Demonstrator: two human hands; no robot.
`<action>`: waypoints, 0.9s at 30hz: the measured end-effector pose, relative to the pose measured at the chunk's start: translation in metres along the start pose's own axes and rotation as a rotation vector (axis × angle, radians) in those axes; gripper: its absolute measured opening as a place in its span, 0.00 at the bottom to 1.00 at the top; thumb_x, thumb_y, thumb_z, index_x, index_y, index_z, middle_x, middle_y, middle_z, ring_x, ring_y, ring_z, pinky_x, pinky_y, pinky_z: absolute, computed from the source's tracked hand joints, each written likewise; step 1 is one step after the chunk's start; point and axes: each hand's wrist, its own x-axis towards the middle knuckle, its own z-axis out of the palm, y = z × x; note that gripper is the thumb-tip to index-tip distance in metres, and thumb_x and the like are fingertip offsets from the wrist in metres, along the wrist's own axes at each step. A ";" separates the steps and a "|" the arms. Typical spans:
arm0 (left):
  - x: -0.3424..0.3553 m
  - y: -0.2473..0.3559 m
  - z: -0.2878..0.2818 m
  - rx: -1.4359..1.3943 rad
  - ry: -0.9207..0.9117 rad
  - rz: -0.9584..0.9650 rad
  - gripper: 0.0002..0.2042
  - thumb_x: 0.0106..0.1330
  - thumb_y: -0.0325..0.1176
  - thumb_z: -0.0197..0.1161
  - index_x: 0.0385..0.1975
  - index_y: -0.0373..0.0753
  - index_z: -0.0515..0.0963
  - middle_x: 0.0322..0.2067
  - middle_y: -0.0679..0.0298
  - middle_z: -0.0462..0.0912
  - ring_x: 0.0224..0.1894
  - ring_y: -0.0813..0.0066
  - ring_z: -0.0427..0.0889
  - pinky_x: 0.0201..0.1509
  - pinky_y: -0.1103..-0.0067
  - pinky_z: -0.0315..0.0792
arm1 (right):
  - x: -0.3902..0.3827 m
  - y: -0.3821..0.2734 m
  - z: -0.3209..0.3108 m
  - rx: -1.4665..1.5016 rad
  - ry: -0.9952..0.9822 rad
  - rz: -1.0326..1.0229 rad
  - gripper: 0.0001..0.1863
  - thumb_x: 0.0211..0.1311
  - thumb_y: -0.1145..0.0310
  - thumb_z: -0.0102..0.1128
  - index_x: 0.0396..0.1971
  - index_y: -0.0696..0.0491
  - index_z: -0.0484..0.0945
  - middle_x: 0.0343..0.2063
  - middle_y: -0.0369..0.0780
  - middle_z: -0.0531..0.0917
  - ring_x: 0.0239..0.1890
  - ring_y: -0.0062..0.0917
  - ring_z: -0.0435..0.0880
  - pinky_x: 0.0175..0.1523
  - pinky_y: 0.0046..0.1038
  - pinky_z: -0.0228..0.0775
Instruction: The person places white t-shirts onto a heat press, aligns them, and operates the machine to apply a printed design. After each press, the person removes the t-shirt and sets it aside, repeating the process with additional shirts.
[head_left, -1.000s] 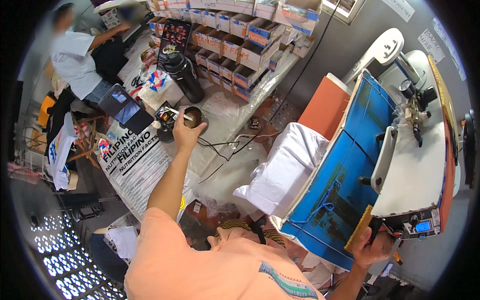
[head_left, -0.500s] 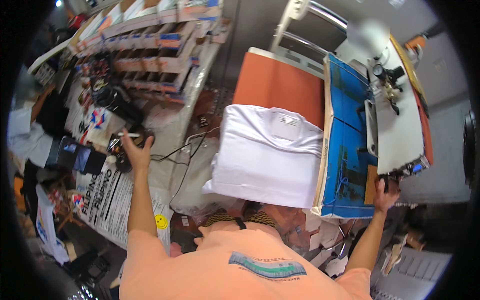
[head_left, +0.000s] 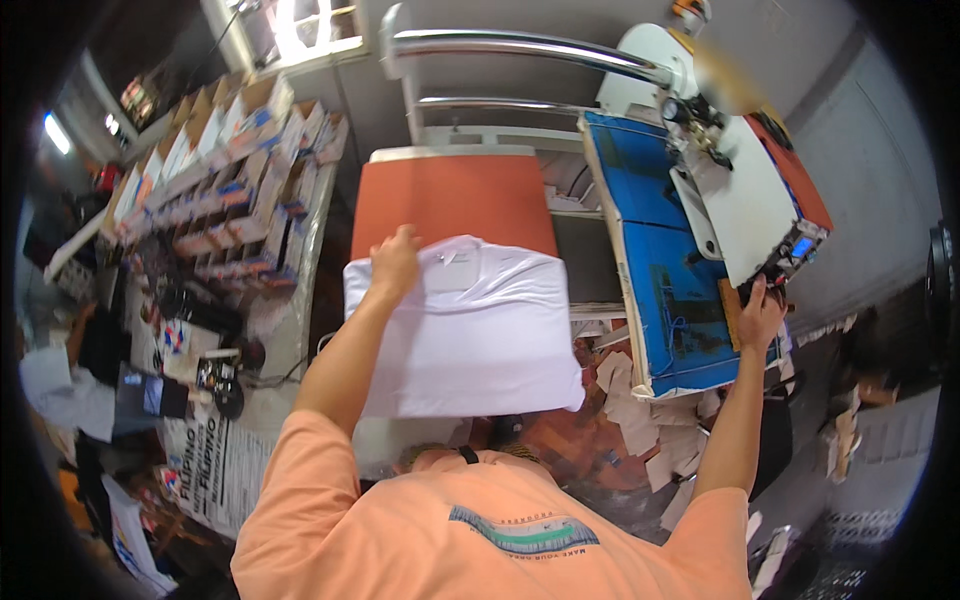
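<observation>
A folded white T-shirt (head_left: 460, 340) lies collar-away on an orange press pad (head_left: 450, 195). My left hand (head_left: 398, 258) is on the shirt's upper left edge beside the collar, fingers slightly apart and loosely bent. To the right, my right hand (head_left: 762, 312) is closed round a dark handle below the small control box (head_left: 795, 250) of the white heat press head (head_left: 735, 200), which is swung aside over a blue padded board (head_left: 645, 280).
Cardboard compartment boxes (head_left: 220, 190) line the left table (head_left: 270, 430), which also holds a black bottle, a phone and printed sheets. Chrome rails (head_left: 500, 40) cross above the pad. Paper scraps (head_left: 630, 410) litter the floor. Another person in white (head_left: 75, 395) is at far left.
My left hand has left the dark items on the left table and moved right onto the shirt. The view has turned toward the press; my right hand stays on the handle.
</observation>
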 end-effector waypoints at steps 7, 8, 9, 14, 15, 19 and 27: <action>0.034 -0.004 -0.007 -0.343 -0.377 0.023 0.08 0.60 0.25 0.64 0.36 0.34 0.73 0.28 0.61 0.78 0.30 0.71 0.78 0.33 0.73 0.73 | 0.012 0.016 0.015 -0.015 0.192 0.010 0.17 0.63 0.61 0.51 0.23 0.54 0.84 0.24 0.44 0.85 0.39 0.41 0.81 0.52 0.43 0.59; 0.043 0.002 -0.011 -0.474 -0.403 0.005 0.06 0.62 0.25 0.62 0.36 0.36 0.74 0.27 0.65 0.76 0.27 0.76 0.75 0.30 0.76 0.73 | 0.014 0.015 0.012 0.038 0.194 0.020 0.18 0.63 0.62 0.52 0.18 0.54 0.82 0.22 0.43 0.84 0.36 0.41 0.80 0.49 0.43 0.60; 0.050 0.033 -0.018 -0.586 -0.435 -0.029 0.04 0.63 0.25 0.61 0.36 0.36 0.74 0.27 0.67 0.76 0.26 0.79 0.75 0.28 0.79 0.71 | 0.013 0.019 0.012 0.087 0.248 -0.016 0.18 0.63 0.62 0.53 0.15 0.54 0.80 0.21 0.42 0.83 0.33 0.40 0.79 0.47 0.42 0.60; 0.033 0.236 -0.029 -0.700 -0.521 0.065 0.09 0.67 0.27 0.59 0.45 0.34 0.75 0.33 0.64 0.79 0.29 0.79 0.78 0.31 0.82 0.76 | 0.015 0.037 0.003 0.099 0.257 -0.040 0.19 0.63 0.65 0.55 0.14 0.56 0.78 0.19 0.41 0.81 0.28 0.36 0.77 0.42 0.37 0.61; 0.021 0.270 -0.020 -0.810 -0.574 0.075 0.11 0.68 0.28 0.59 0.48 0.33 0.75 0.35 0.62 0.80 0.31 0.76 0.80 0.34 0.80 0.78 | 0.016 0.040 0.003 0.122 0.261 -0.045 0.19 0.63 0.65 0.55 0.13 0.56 0.78 0.19 0.40 0.81 0.28 0.36 0.77 0.42 0.37 0.61; -0.012 0.331 0.001 -1.268 -0.826 -0.113 0.16 0.69 0.29 0.59 0.52 0.27 0.72 0.43 0.54 0.80 0.45 0.67 0.83 0.48 0.73 0.80 | 0.019 0.038 0.004 0.158 0.211 -0.071 0.19 0.63 0.65 0.54 0.13 0.56 0.77 0.19 0.41 0.82 0.29 0.37 0.77 0.44 0.38 0.62; 0.010 0.026 -0.060 0.004 -0.079 0.344 0.16 0.63 0.21 0.55 0.51 0.32 0.76 0.44 0.51 0.82 0.43 0.64 0.83 0.49 0.71 0.75 | 0.012 0.017 0.002 -0.154 0.244 0.119 0.11 0.59 0.67 0.57 0.21 0.56 0.78 0.24 0.46 0.80 0.30 0.42 0.79 0.38 0.47 0.65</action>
